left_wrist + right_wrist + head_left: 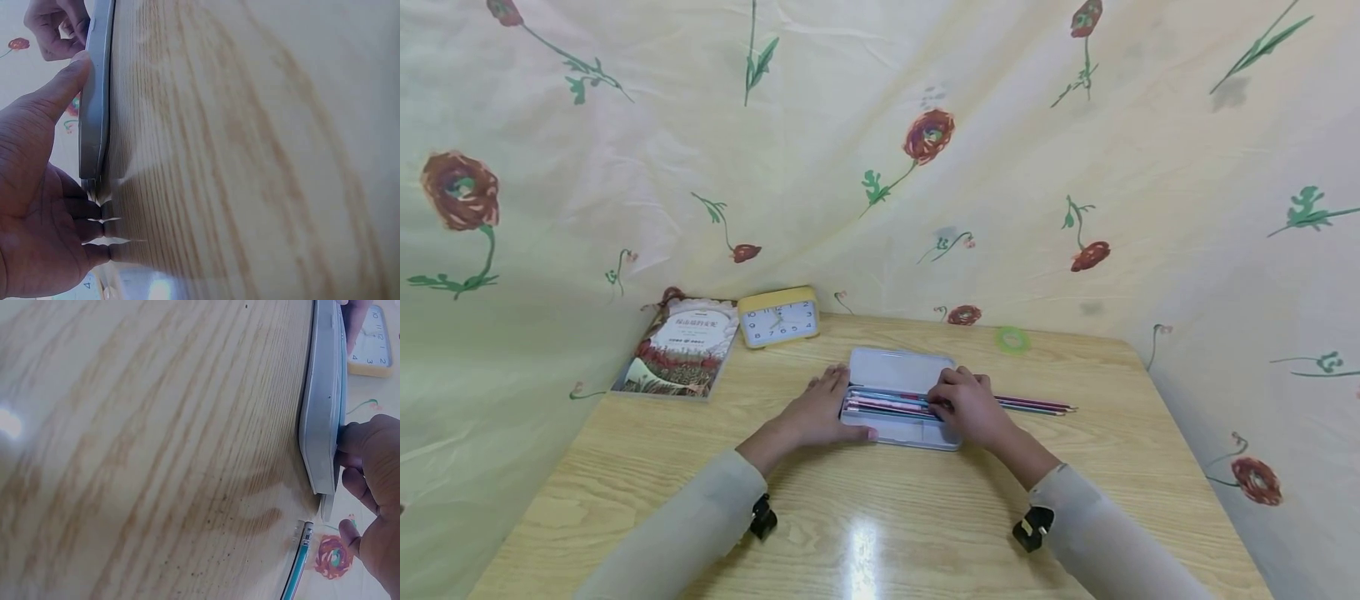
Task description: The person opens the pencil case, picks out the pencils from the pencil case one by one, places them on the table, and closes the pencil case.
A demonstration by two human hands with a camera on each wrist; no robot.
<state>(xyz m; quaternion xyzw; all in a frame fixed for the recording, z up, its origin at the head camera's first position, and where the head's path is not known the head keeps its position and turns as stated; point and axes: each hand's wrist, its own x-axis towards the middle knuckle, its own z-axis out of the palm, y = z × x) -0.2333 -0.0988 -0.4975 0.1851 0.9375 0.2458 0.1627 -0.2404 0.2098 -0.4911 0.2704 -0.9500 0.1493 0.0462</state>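
Observation:
An open metal pencil case (901, 432) lies on the table, its lid (898, 369) folded back on the far side. Several pencils (887, 403) lie lengthwise inside. My left hand (816, 412) rests against the case's left end, fingers nearly straight; its thumb (72, 78) touches the near rim. At the right end, my right hand (970, 407) reaches in with curled fingers and pinches pencils; its fingertips (350, 440) are partly hidden behind the case wall. Beyond that hand, a few more pencils (1037, 406) lie on the table, pointing right.
A yellow alarm clock (778, 317) stands at the back left, beside a book (681, 348) lying with its illustrated cover up. A roll of green tape (1013, 339) lies near the table's back edge. Flowered cloth (820, 167) hangs behind the wooden table (820, 525).

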